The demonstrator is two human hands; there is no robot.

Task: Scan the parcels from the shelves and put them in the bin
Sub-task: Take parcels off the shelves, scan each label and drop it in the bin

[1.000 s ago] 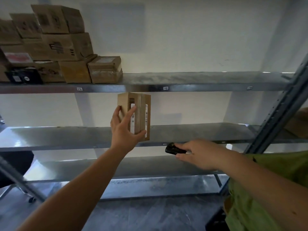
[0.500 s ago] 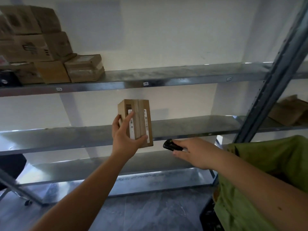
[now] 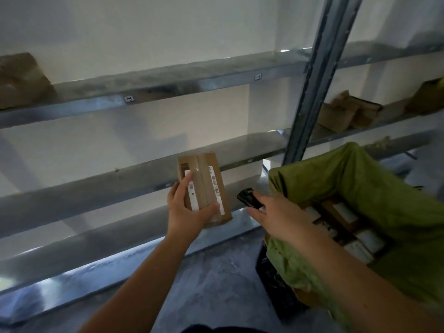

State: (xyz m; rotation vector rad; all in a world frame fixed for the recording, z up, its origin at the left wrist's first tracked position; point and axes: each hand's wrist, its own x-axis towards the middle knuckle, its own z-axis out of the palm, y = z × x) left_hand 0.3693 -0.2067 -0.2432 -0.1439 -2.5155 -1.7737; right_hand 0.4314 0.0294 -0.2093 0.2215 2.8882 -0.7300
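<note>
Metal shelves point(image 3: 134, 179) in tiers against a pale wall, grey upright post point(image 3: 310, 92) at 1 o'clock, grey floor below; frame motion-blurred. Middle tier bare where visible. Brown boxes on top tier at far 10 o'clock point(image 3: 21, 80); more cardboard beyond the post at 2 o'clock point(image 3: 346, 114).

Parcel point(image 3: 206, 186): small brown carton, held off the shelf at frame centre, long axis near upright, top leaning slightly toward 11 o'clock, white barcode labels facing camera. Left hand point(image 3: 187, 210) grips it from below-left, thumb under the lower edge, fingers across the label face.

Right hand point(image 3: 276, 217) curled round black scanner point(image 3: 249, 198), just beside the parcel at its 3 o'clock, scanner nose toward 10 o'clock, apart from the carton.

Bin point(image 3: 360, 188): green-lined, on a dark crate, at 3–4 o'clock from the parcel, open top showing parcels inside point(image 3: 346, 224). Right arm lies between parcel and bin.

Judged: parcel's path to the bin runs toward 4 o'clock, over the right forearm; left hand the carrier.
</note>
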